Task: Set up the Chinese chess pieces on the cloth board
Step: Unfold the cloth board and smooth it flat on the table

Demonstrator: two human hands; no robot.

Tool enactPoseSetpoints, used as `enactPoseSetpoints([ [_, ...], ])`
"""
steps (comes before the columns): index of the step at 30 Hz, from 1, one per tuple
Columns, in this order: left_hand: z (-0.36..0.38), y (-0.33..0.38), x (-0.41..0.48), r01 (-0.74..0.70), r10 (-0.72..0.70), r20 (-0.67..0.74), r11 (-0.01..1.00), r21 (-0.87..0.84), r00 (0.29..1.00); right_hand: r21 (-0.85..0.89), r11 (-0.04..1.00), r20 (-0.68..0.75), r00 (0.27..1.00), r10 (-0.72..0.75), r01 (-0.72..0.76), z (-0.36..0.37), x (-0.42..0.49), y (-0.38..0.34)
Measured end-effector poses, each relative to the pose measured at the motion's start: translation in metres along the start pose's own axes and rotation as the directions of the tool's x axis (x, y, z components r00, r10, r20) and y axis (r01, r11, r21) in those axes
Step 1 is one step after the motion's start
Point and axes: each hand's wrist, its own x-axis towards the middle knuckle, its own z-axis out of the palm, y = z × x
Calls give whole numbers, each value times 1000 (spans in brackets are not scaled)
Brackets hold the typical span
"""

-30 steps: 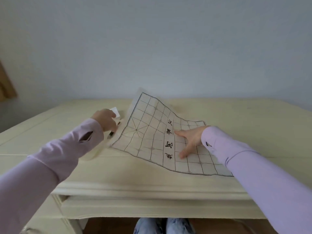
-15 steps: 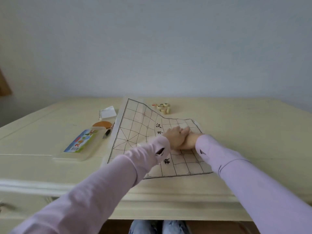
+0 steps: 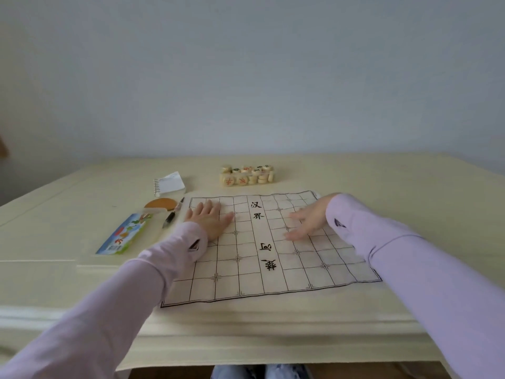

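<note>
I have the left hand [image 3: 209,221] flat, palm down, on the far-left part of the cloth board [image 3: 259,272]. The right hand [image 3: 306,221] is also released, fingers straight, resting on the right half and slightly blurred. Neither grasps anything. My read is that they are spread apart to smooth the cloth flat and pin it before any piece goes on.

The chess pieces [image 3: 246,175] sit in a tight stacked cluster just beyond the board's far edge, none on the grid yet. Placement hasn't started.

Left of the board are a pen [image 3: 172,216], an orange disc [image 3: 160,204], a spiral notepad [image 3: 169,183] and a clear case with a colourful card [image 3: 123,235].

It all lies on a cream table [image 3: 410,181] with a moulded front edge. Behind it is a plain pale wall [image 3: 246,77].
</note>
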Motion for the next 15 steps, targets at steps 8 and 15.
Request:
enactPoseSetpoints([
  [8,2,1,4,-141,140,12,988,71,990,245,940,-297,941,-161,238,-15,70,-72],
  [15,0,-1,9,-125,123,43,991,45,992,429,903,-266,953,146,-19,21,94,11],
])
